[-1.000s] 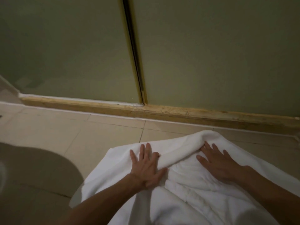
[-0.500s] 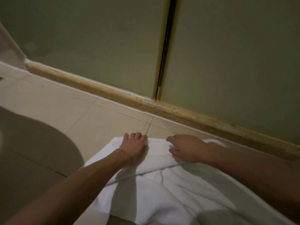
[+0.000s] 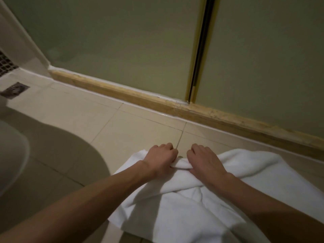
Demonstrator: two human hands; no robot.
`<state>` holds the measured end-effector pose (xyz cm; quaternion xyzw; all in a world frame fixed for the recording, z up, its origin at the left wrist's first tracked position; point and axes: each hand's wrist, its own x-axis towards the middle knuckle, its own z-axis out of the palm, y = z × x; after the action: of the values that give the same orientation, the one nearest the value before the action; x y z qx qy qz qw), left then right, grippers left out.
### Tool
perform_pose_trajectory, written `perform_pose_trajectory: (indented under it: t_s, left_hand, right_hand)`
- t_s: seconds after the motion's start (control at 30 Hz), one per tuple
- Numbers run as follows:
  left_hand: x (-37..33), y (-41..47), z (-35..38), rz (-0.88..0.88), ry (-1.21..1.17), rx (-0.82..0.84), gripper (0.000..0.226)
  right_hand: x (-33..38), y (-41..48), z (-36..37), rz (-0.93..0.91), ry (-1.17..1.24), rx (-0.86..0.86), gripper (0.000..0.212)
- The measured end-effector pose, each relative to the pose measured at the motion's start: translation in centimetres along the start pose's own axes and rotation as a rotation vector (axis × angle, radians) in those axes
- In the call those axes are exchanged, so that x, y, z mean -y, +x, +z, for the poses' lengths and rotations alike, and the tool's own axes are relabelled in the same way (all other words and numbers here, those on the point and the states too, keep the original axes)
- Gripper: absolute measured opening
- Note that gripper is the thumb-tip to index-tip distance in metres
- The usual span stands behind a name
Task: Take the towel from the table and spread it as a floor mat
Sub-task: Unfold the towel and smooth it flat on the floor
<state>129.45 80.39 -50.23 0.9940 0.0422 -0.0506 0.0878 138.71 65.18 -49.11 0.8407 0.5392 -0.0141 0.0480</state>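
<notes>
White towel (image 3: 175, 207) lies rumpled on the tiled floor (image 3: 131, 123) — left hand (image 3: 160, 158) and right hand (image 3: 205, 163) each curled round its bunched far edge — and an uneven pull could leave it creased or askew.

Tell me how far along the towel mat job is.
Done: the towel is already down on the tiled floor, near the wooden sill. In hand: the left hand and the right hand both grip its bunched far edge. Left: folds cross the middle, so it needs pulling flat.
</notes>
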Motion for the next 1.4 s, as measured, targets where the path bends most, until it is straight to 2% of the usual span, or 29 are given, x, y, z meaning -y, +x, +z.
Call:
perform_pose_trajectory:
  t_s: [0.13, 0.2, 0.33, 0.43, 0.53, 0.73, 0.87, 0.97, 1.07, 1.17, 1.27, 1.33, 1.4]
  left_hand:
    - [0.8, -0.2, -1.9, -0.106, -0.103, 0.22, 0.041]
    - [1.1, -0.3, -2.6, -0.151, -0.193, 0.325, 0.042]
    - [1.2, 0.0, -3.9, -0.34, -0.462, 0.398, 0.048]
    - [1.0, 0.3, -4.1, -0.337, -0.441, 0.418, 0.034]
    - [1.0, 0.2, -4.0, -0.313, -0.521, 0.311, 0.031]
    - [0.7, 0.0, -4.8, -0.282, -0.653, 0.007, 0.027]
    - [0.1, -0.5, -5.9, -0.264, -0.784, -0.147, 0.024]
    - [-0.4, -0.9, -6.5, -0.241, -0.802, -0.3, 0.033]
    - [-0.7, -1.1, -7.0, -0.251, -0.806, -0.45, 0.038]
    - [-1.0, -1.5, -7.3, -0.206, -0.765, -0.576, 0.04]
    - [-1.6, -2.1, -7.1, -0.038, -0.604, -0.643, 0.031]
    - [-1.7, -2.4, -6.7, 0.051, -0.536, -0.656, 0.025]
    - [-1.4, -2.3, -6.3, 0.061, -0.513, -0.662, 0.023]
  right_hand:
    - [0.2, -0.9, 0.0, -0.088, -0.088, -0.106, 0.026]
    - [0.3, -1.3, -0.1, -0.126, -0.116, -0.145, 0.028]
    - [0.0, -2.4, -0.2, -0.161, -0.118, -0.253, 0.013]
    - [-0.1, -2.9, -0.7, -0.145, -0.088, -0.294, 0.012]
    - [0.1, -3.3, -1.1, -0.084, -0.043, -0.241, 0.019]
    - [-0.5, -3.0, -1.7, -0.05, 0.149, 0.052, 0.029]
    - [-0.8, -2.5, -2.7, 0.014, 0.393, 0.037, 0.028]
    - [-1.3, -0.9, -3.0, 0.197, 0.525, -0.001, 0.028]
    - [-2.1, 0.7, -2.9, 0.278, 0.568, 0.13, 0.026]
    - [-2.5, 1.8, -2.1, 0.285, 0.481, 0.268, 0.056]
    - [-2.4, 2.4, -1.5, 0.283, 0.557, 0.405, 0.076]
    - [-2.3, 2.6, -1.2, 0.278, 0.565, 0.445, 0.07]
    - [-2.2, 2.6, -1.1, 0.316, 0.546, 0.375, 0.047]
